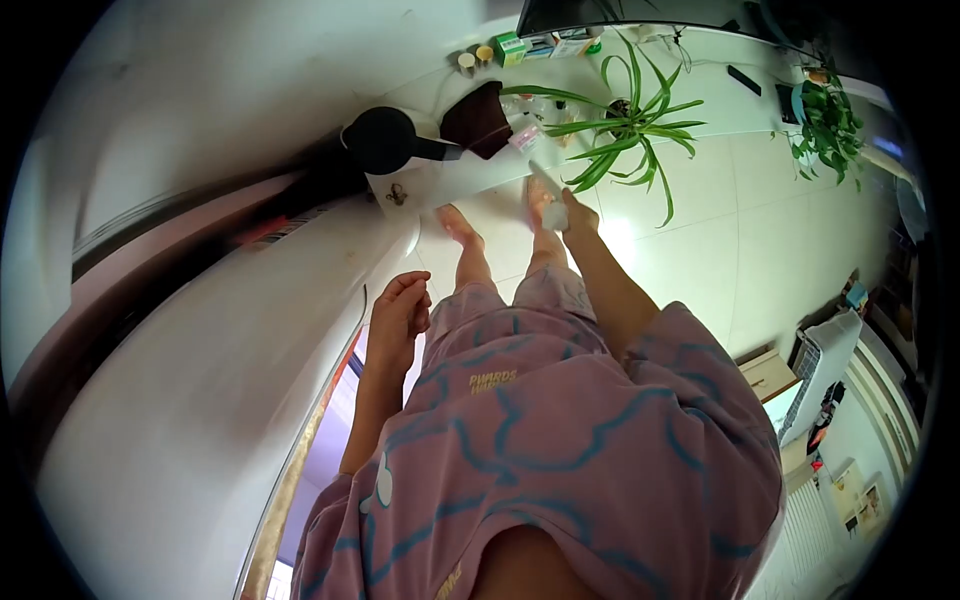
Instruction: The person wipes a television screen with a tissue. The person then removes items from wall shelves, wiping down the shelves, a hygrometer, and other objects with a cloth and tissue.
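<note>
My right hand [581, 220] is closed around a pale, whitish, elongated object [549, 198], held out over the edge of the white cabinet top; blur hides its exact kind. Just beyond that hand, the spider plant [625, 125] spreads long green leaves. My left hand [400, 308] hangs in front of my body with its fingers curled in, and nothing shows in it. It is near the white door-like panel [220, 390] on my left and touches nothing that I can make out.
On the cabinet top [480, 178] are a black round-headed object [380, 140], a dark brown box [476, 120], a pink-and-white packet [525, 137] and a green box [510, 49]. A screen [640, 14] stands behind. Another leafy plant [830, 125] is at right, above the tiled floor [690, 235].
</note>
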`<action>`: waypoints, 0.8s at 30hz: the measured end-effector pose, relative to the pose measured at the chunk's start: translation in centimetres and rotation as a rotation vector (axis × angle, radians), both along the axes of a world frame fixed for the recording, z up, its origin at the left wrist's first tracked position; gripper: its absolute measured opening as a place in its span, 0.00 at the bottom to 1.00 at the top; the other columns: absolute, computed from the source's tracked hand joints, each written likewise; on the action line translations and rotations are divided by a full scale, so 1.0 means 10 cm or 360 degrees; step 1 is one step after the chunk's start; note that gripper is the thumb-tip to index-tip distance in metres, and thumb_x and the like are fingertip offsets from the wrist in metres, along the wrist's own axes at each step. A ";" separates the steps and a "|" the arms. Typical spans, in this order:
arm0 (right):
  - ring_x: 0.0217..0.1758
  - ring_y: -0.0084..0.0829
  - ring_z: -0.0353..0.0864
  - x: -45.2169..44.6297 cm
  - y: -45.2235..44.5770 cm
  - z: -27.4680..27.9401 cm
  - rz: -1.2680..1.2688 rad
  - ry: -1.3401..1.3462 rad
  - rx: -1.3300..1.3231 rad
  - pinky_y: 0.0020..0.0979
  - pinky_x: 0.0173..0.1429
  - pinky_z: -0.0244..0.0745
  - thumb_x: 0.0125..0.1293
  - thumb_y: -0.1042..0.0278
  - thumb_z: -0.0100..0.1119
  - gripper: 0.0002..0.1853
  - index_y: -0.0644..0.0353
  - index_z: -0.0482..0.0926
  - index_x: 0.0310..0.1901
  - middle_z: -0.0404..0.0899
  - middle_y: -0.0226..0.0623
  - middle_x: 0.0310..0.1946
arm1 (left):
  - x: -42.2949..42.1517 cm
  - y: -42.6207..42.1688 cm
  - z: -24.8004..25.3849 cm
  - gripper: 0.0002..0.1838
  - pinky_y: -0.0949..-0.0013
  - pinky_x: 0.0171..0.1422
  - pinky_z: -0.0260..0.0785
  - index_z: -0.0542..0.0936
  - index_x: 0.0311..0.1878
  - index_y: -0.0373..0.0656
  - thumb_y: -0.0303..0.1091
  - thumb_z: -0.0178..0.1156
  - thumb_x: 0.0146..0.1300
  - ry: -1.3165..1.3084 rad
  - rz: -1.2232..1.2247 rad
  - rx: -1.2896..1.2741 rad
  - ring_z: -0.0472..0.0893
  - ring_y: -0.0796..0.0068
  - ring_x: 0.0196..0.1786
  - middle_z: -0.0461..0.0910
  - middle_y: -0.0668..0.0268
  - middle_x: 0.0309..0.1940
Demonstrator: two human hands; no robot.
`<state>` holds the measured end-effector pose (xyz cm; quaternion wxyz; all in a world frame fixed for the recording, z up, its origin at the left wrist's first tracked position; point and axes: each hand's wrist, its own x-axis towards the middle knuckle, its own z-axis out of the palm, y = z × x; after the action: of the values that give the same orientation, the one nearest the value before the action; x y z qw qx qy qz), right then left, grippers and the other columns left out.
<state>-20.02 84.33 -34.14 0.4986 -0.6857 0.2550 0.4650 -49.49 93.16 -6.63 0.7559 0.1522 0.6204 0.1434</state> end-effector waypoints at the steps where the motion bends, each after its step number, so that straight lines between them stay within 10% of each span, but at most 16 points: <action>1: 0.31 0.30 0.77 -0.04 0.10 -0.11 -0.0205 -0.0101 -0.0064 0.34 0.34 0.75 0.59 0.61 0.69 0.19 0.68 0.79 0.46 0.81 0.38 0.33 | -0.02 0.01 -0.06 0.10 0.78 0.24 0.54 0.76 0.48 0.41 0.31 0.56 0.66 0.0060 -0.0003 0.0005 0.64 0.85 0.20 0.73 0.72 0.25; 11: 0.40 0.34 0.83 -0.19 1.09 -0.89 -0.0379 -0.0353 0.0348 0.34 0.40 0.78 0.59 0.74 0.66 0.22 0.66 0.74 0.55 0.81 0.44 0.42 | -0.28 -0.01 -0.46 0.09 0.78 0.24 0.53 0.75 0.48 0.40 0.30 0.54 0.68 0.0349 0.0040 -0.0041 0.62 0.85 0.18 0.71 0.72 0.23; 18: 0.50 0.39 0.79 0.11 1.25 -1.07 0.0728 -0.0501 -0.0067 0.38 0.50 0.75 0.52 0.62 0.71 0.39 0.64 0.66 0.65 0.76 0.50 0.54 | -0.14 -0.11 -0.38 0.08 0.80 0.23 0.57 0.77 0.47 0.39 0.28 0.54 0.66 0.0298 0.0144 -0.0030 0.66 0.86 0.19 0.74 0.70 0.24; 24: 0.39 0.35 0.80 0.33 0.77 -0.07 0.1807 -0.0665 0.0403 0.38 0.44 0.75 0.60 0.58 0.61 0.21 0.65 0.78 0.49 0.82 0.46 0.40 | 0.06 -0.06 0.14 0.09 0.79 0.21 0.48 0.77 0.40 0.39 0.36 0.55 0.68 0.0002 0.0189 0.0543 0.59 0.87 0.17 0.65 0.75 0.17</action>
<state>-16.69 92.05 -34.89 0.2901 -0.7265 -0.3100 0.5403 -48.94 92.61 -5.26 0.7089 0.2414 0.5955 0.2908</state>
